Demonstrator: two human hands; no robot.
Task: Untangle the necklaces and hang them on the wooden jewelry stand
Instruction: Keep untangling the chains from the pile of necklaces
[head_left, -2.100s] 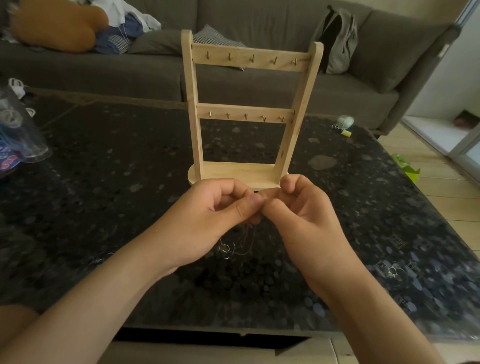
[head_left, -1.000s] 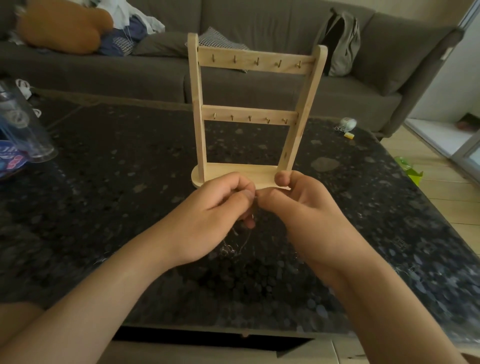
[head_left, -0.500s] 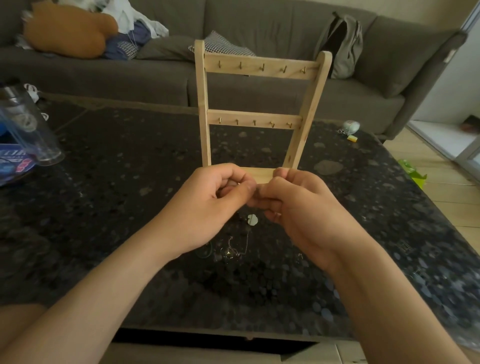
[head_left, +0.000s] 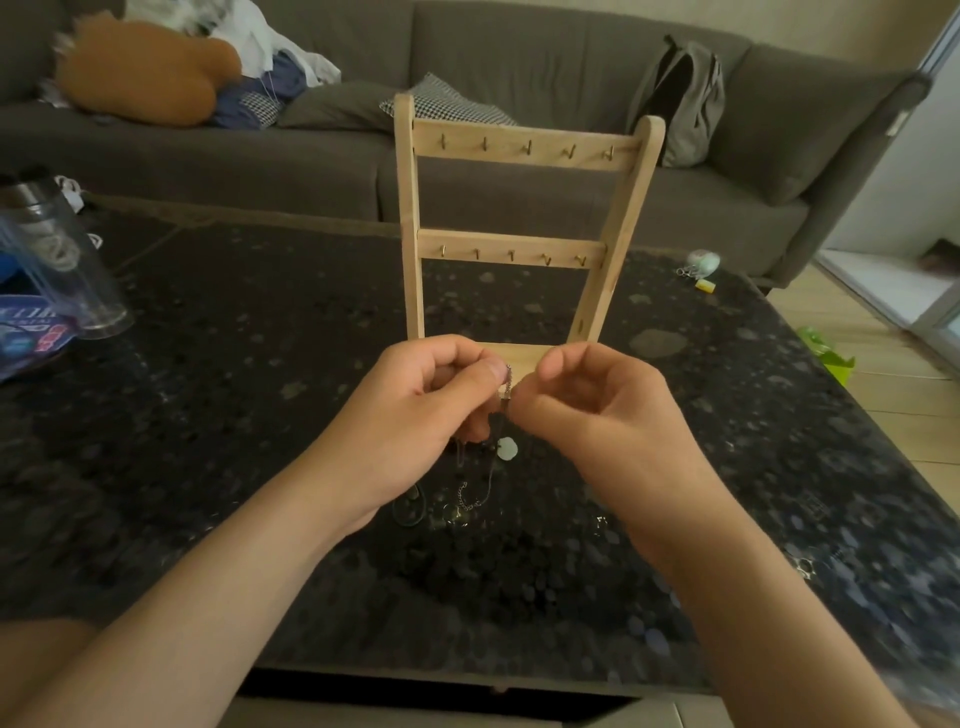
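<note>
A wooden jewelry stand (head_left: 519, 244) stands upright on the dark speckled table (head_left: 234, 389), its two rails of small hooks bare. Just in front of its base, my left hand (head_left: 415, 415) and my right hand (head_left: 597, 410) pinch a thin silver necklace chain (head_left: 506, 384) between thumbs and fingertips. The chain hangs down between the hands with a pale round pendant (head_left: 506, 449) on it. More tangled chain and a dark loop (head_left: 452, 506) lie on the table below the hands.
A clear plastic tumbler (head_left: 62, 260) and a blue packet (head_left: 26, 332) sit at the table's left edge. A small pale object (head_left: 701, 262) lies at the far right corner. A grey sofa (head_left: 519, 62) with cushions and a backpack (head_left: 680, 98) stands behind.
Both hands have lifted the chain higher off the table and drawn slightly apart. The pale pendant has come into view hanging under them.
</note>
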